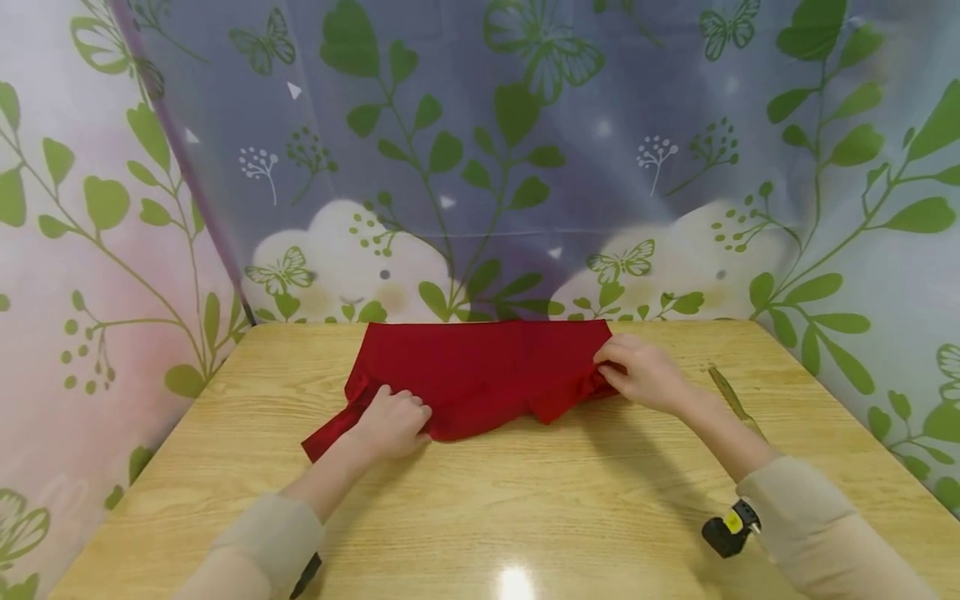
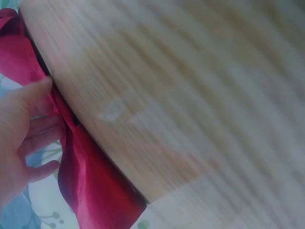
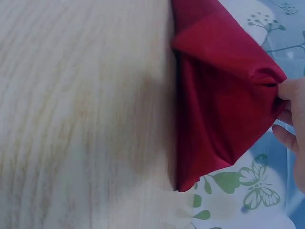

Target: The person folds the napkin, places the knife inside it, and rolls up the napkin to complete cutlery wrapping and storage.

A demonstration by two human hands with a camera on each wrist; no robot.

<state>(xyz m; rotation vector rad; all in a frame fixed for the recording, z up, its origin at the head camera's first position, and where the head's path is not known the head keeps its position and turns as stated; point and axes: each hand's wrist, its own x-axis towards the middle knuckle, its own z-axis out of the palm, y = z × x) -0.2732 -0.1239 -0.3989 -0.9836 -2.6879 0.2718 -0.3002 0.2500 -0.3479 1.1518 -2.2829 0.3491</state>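
One red cloth (image 1: 480, 367) to deal with, lying bunched along the far edge of the surface (image 1: 495, 508), roughly midway between the far corners, with both ends being worked at once. The left hand (image 1: 392, 423) has the left end: fingers curled down and, as far as I can tell, gripping a crumpled bit, with a loose strip trailing out past the wrist toward the left edge. The right hand (image 1: 643, 371) has its fingers drawn together, thumb pinching the right end, and that end looks raised a bit, going by the shadow beneath it. A pointed flap sticks out toward the near edge just beside that pinch. To handle this nicely, I'd keep the left grip low so it works as an anchor, and pull lightly outward with the right so the creases come out between the hands. I'd also free the crumpled left bit and find its actual edge, since pinching a wad likely just makes more wrinkles. The stuff looks satiny, so it could well slide; small, even tugs probably beat one big yank. Can't tell whether any of it hangs over the far edge, so go easy there.
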